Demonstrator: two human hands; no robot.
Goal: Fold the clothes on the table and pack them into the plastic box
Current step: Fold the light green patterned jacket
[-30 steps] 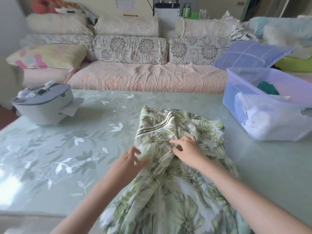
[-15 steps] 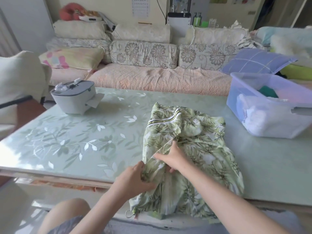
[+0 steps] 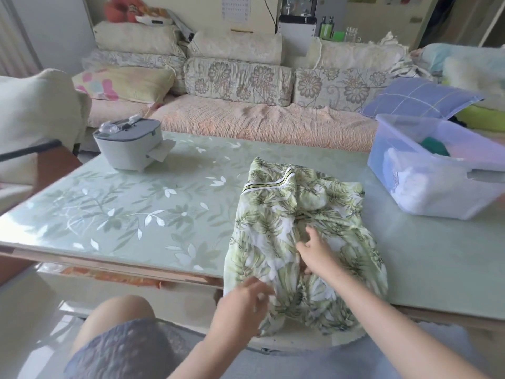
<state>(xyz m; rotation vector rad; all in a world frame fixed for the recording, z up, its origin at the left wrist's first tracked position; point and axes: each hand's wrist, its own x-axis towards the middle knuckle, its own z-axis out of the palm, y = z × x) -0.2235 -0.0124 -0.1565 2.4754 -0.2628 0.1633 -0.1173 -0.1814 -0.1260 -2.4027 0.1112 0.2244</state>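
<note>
Item under inspection: one leaf-print garment [image 3: 273, 228], lying on the bench [image 3: 164, 203] right of centre. Its long axis runs away from the person, striped waistband at the far end, and the near end droops over the bench's front edge. The right hand [image 3: 318, 251] rests on the middle of the cloth with its fingers [image 3: 310, 232] loosely apart and pointing up the garment toward the waistband, holding nothing that can be made out. The left hand [image 3: 241, 307] is at the near-left corner, where the hem hangs off the edge. Its fingers [image 3: 259, 287] are motion-blurred and seem spread against the cloth, but whether they pinch the hem cannot be told. Governing relation: most of the garment lies ahead of both hands, with only the overhanging hem below them, so a fold in half would likely carry the near end away from the body, along the long axis. The left hand is the nearer to that free end. The right sits roughly where the crease would fall (a fair position for pinning the cloth). The plastic box [image 3: 381, 151] stands on the bench to the far right, well apart from the left hand and on the right hand's side. It already holds white and green cloth. Assessment: folding of this garment is unfinished and packing is not yet begun.
</note>
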